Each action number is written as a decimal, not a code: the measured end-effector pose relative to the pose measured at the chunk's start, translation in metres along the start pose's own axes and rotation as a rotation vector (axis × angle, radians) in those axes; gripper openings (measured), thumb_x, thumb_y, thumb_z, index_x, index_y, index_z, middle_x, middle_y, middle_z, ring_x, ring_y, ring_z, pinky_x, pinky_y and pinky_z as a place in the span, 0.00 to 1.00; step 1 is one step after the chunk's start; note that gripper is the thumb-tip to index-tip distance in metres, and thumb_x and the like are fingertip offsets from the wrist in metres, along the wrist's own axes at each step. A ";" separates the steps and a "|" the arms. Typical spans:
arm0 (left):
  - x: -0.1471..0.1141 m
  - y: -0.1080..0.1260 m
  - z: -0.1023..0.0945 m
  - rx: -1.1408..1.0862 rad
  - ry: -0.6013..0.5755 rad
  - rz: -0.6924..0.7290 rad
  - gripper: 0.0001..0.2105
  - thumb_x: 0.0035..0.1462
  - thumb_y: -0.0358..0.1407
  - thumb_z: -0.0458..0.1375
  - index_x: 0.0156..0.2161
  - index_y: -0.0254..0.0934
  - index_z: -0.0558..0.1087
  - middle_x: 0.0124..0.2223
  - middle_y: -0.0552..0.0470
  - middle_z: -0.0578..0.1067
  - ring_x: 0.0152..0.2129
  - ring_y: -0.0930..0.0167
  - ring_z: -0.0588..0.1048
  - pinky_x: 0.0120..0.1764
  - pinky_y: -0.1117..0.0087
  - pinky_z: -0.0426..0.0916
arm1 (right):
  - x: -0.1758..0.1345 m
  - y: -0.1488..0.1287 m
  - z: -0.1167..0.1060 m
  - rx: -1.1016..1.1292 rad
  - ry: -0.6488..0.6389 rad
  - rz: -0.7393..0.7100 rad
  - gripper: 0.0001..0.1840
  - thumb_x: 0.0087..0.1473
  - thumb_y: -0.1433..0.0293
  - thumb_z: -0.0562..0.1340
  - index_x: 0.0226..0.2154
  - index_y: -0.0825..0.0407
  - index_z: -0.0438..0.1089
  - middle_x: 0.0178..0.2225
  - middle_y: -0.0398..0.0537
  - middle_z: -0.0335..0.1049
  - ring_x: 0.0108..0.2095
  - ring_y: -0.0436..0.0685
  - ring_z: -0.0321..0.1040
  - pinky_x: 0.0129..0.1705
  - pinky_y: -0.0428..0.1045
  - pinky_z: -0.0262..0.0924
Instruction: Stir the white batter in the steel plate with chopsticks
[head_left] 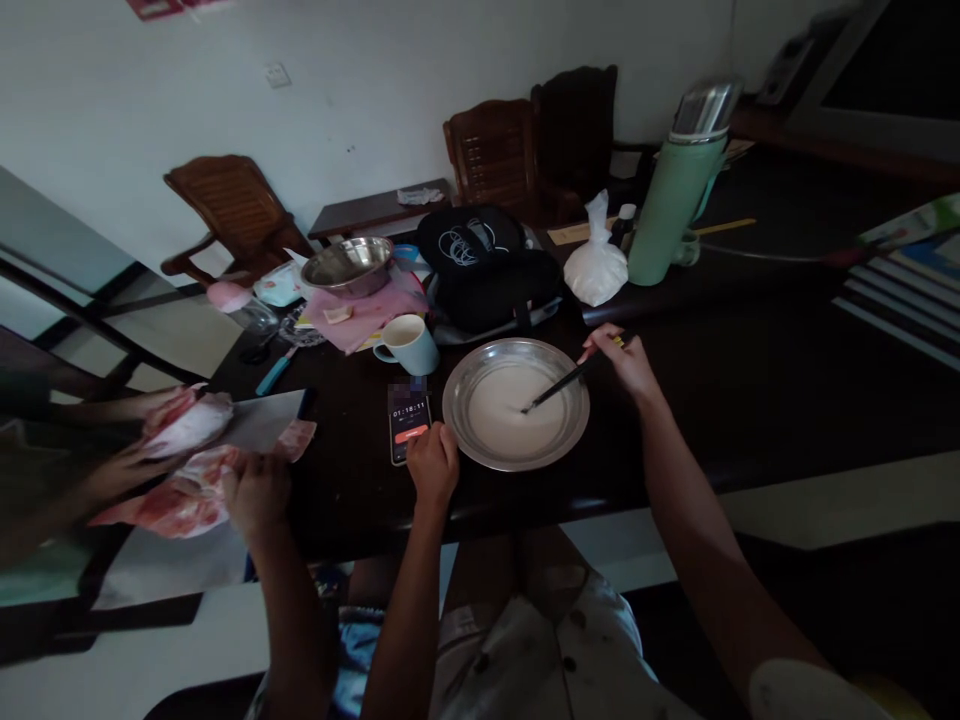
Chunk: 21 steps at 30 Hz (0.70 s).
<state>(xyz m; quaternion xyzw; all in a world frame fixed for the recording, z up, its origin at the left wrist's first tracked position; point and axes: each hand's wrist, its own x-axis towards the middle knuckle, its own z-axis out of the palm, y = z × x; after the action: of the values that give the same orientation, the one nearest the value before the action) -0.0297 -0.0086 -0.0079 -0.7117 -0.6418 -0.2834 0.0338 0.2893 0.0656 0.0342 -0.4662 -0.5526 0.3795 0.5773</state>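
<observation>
A wide metal bowl [517,462] stands at the table's front edge, holding a pale, milky liquid [514,410]. At its left rim is my left hand [433,460], fingers curled and closed on the edge. My right hand [622,365], above the bowl's right side, grips dark chopsticks [559,385]; whether one or two cannot be made out. Their tips dip into the liquid near the middle. A phone [409,425] showing a running timer lies just beyond my left hand. Behind it stands a pale blue mug [411,345].
At left, other people's hands [259,495] handle raw meat [191,500] over a cutting board [172,565]. A blue-handled knife [276,372] lies nearby. Farther back are a steel basin [349,268], a black bag [487,270], a tied bag of white powder [596,268] and a green thermos [679,195].
</observation>
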 end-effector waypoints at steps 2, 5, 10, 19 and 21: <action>0.000 0.000 0.000 -0.005 0.012 -0.004 0.17 0.64 0.37 0.39 0.24 0.40 0.62 0.24 0.49 0.68 0.25 0.68 0.68 0.35 0.66 0.57 | -0.002 -0.001 0.005 0.001 -0.128 0.011 0.20 0.49 0.49 0.61 0.25 0.48 0.71 0.21 0.44 0.74 0.26 0.56 0.72 0.36 0.52 0.66; 0.000 0.000 0.000 -0.003 0.009 -0.006 0.17 0.64 0.37 0.40 0.24 0.40 0.61 0.24 0.49 0.69 0.24 0.68 0.68 0.34 0.66 0.57 | -0.004 -0.001 0.009 -0.026 -0.201 -0.025 0.20 0.50 0.50 0.61 0.26 0.49 0.73 0.26 0.46 0.76 0.32 0.57 0.74 0.40 0.52 0.65; 0.000 0.001 0.000 -0.001 -0.002 -0.002 0.17 0.64 0.36 0.40 0.24 0.40 0.61 0.23 0.49 0.68 0.24 0.68 0.68 0.34 0.66 0.57 | 0.000 0.001 -0.005 -0.026 0.066 -0.030 0.19 0.49 0.49 0.62 0.27 0.48 0.72 0.21 0.44 0.74 0.26 0.56 0.71 0.36 0.52 0.65; -0.002 0.001 -0.001 -0.005 -0.017 -0.020 0.17 0.64 0.37 0.39 0.24 0.40 0.60 0.24 0.49 0.67 0.24 0.68 0.66 0.32 0.67 0.55 | -0.002 0.001 0.007 -0.020 -0.144 -0.079 0.17 0.51 0.52 0.62 0.28 0.48 0.73 0.28 0.46 0.77 0.34 0.57 0.74 0.41 0.52 0.65; -0.002 0.001 -0.001 -0.016 -0.018 -0.017 0.17 0.64 0.37 0.39 0.24 0.40 0.60 0.23 0.49 0.67 0.24 0.68 0.66 0.31 0.67 0.54 | -0.001 0.001 0.001 -0.022 -0.035 -0.076 0.17 0.50 0.51 0.62 0.28 0.48 0.72 0.26 0.45 0.76 0.31 0.57 0.74 0.39 0.52 0.66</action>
<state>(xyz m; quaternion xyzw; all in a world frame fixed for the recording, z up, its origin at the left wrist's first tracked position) -0.0290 -0.0109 -0.0075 -0.7091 -0.6458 -0.2824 0.0197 0.2880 0.0652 0.0334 -0.4446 -0.5839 0.3593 0.5764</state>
